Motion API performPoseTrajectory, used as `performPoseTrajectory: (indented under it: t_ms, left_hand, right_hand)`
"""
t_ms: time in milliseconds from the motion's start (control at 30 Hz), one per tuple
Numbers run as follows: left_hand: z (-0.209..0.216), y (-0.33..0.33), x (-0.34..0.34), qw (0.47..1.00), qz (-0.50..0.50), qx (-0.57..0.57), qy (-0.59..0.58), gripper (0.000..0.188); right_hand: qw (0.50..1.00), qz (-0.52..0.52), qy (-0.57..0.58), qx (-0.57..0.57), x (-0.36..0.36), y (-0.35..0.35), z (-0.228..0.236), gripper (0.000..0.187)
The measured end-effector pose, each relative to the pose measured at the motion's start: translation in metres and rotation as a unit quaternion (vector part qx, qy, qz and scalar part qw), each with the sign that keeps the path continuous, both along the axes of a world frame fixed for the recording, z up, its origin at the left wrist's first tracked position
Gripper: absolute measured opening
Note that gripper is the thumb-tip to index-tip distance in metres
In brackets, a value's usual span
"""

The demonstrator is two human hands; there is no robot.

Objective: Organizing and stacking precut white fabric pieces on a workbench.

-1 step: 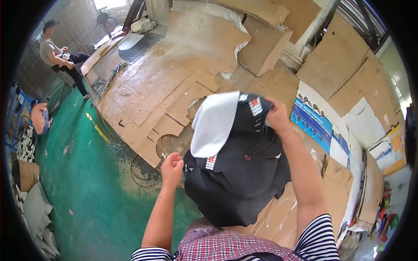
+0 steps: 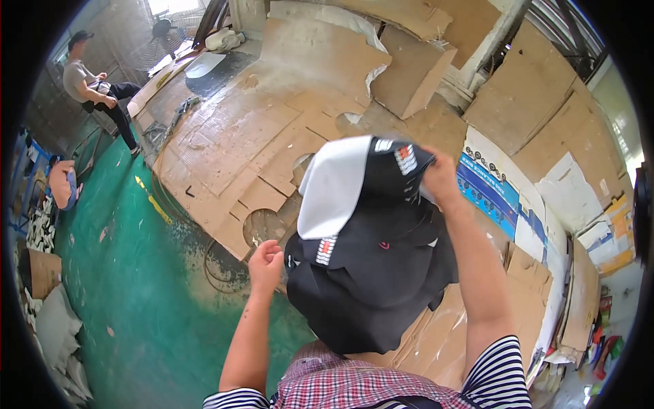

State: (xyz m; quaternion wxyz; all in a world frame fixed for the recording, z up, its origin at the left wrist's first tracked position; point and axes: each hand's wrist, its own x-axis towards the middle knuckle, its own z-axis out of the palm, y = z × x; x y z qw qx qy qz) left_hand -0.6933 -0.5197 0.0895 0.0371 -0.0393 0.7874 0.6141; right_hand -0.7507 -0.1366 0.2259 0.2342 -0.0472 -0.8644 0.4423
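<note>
Right hand holds a folded black-and-white panel by its corner

In the head view, the panel lies over a pile of black pieces, in front of the person's checked apron and at the near edge of a cardboard-covered table. Its white face is turned up on the left; the long axis of that white part slants from upper right to lower left. One patch of white-and-orange print sits at the upper right, another at the lower left end. Because of the fold, the panel's full length cannot be told.

The right hand is closed in a pinch on the upper right corner, which points right. The left hand is half curled just beside the pile's left edge; whether its fingertips hold anything cannot be told.
</note>
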Motion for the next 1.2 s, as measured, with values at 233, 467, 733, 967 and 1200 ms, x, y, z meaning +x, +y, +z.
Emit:
performPoseTrajectory:
  t_ms: [233,467,733,967,1200]
  left_hand:
    - [0.038,0.001,0.06,0.998,0.019,0.061,0.015,0.033]
    - [0.063,0.095,0.176,0.961,-0.043,0.245,-0.121,0.037]
    - [0.029,0.25,0.315,0.896,-0.262,0.293,-0.209,0.065]
    - [0.017,0.294,0.416,0.794,-0.558,0.243,-0.008,0.114]
    - [0.069,0.324,0.485,0.772,-0.583,0.084,0.24,0.114]
  right_hand:
    - [0.969,0.058,0.11,-0.211,0.095,0.022,0.143,0.028]
    - [0.958,0.08,0.147,-0.231,0.253,0.067,0.153,0.026]
    - [0.971,0.207,-0.013,-0.122,0.445,0.096,0.15,0.023]
    - [0.951,0.277,-0.107,0.091,0.584,0.103,0.161,0.026]
    - [0.928,0.36,-0.066,0.072,0.69,0.136,0.186,0.021]
